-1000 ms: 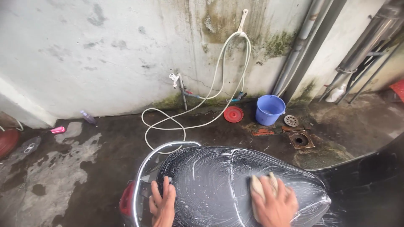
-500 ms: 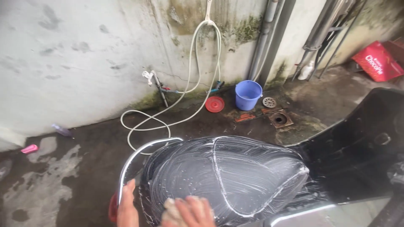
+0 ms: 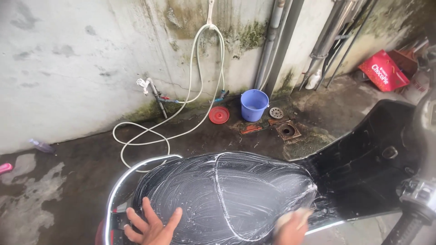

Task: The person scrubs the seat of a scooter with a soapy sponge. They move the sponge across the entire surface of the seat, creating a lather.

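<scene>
1. Soap streaks cover the black scooter seat (image 3: 227,195), which fills the lower middle of our view.
2. Our left hand (image 3: 152,226) lies flat on the rear end of the seat, fingers spread wide, its grip released and holding nothing.
3. Our right hand (image 3: 290,231) sits at the bottom edge by the front right side of the seat, its grip clenched on a pale sponge (image 3: 290,218) that presses against the soapy cover.
4. A chrome grab rail (image 3: 120,190) curves around the back of the seat, just beside our left hand.
5. On the wet concrete floor (image 3: 68,181) beyond the seat, a white hose (image 3: 150,136) lies in loops and runs up the stained wall.
6. A tap (image 3: 144,84) juts from the wall near the hose.
7. A blue bucket (image 3: 253,104) stands by the wall, with a red lid (image 3: 219,115) just to its left and a floor drain (image 3: 287,130) near it on the right.
</scene>
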